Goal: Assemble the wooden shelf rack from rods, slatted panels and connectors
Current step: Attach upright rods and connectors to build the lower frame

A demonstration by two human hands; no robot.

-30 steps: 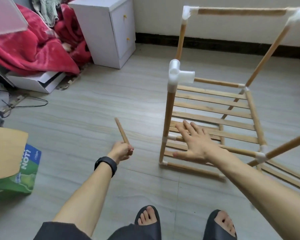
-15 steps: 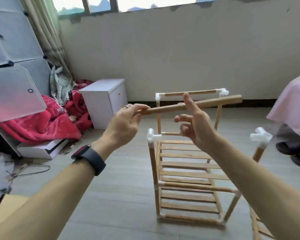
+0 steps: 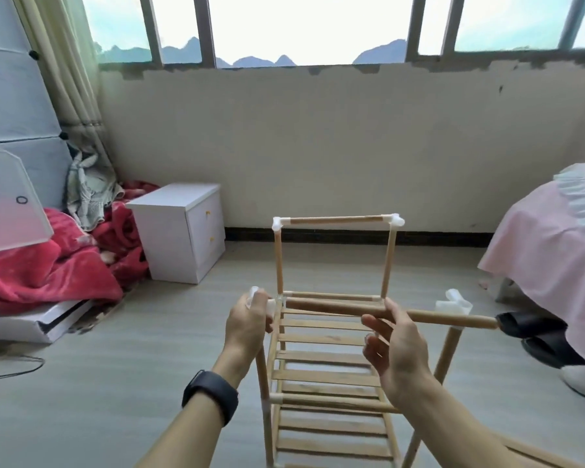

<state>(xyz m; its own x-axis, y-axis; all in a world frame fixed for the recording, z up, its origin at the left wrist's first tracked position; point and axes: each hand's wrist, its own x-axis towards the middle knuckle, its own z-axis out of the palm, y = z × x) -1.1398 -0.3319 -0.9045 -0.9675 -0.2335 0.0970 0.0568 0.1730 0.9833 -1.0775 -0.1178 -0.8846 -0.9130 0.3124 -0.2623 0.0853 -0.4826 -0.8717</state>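
Observation:
The partly built wooden rack (image 3: 331, 359) stands on the floor in front of me, with slatted shelves, upright rods and white connectors. My left hand (image 3: 249, 324) grips the white connector (image 3: 254, 293) on top of the near left upright. My right hand (image 3: 394, 346) holds a loose wooden rod (image 3: 331, 306) level, its left end at that connector. The rod's right end passes in front of the white connector (image 3: 453, 305) on the near right upright. A top rod (image 3: 336, 220) joins the two far uprights.
A white bedside cabinet (image 3: 179, 231) stands at the left near the wall, with red blankets (image 3: 44, 265) and a flat white box (image 3: 38, 320) beside it. A pink-covered bed (image 3: 554, 244) and black slippers (image 3: 534, 327) are at the right.
The rod has come down from chest height to the front top of the rack. My left hand moved from the rod's end to the near left connector; my right hand now holds the rod.

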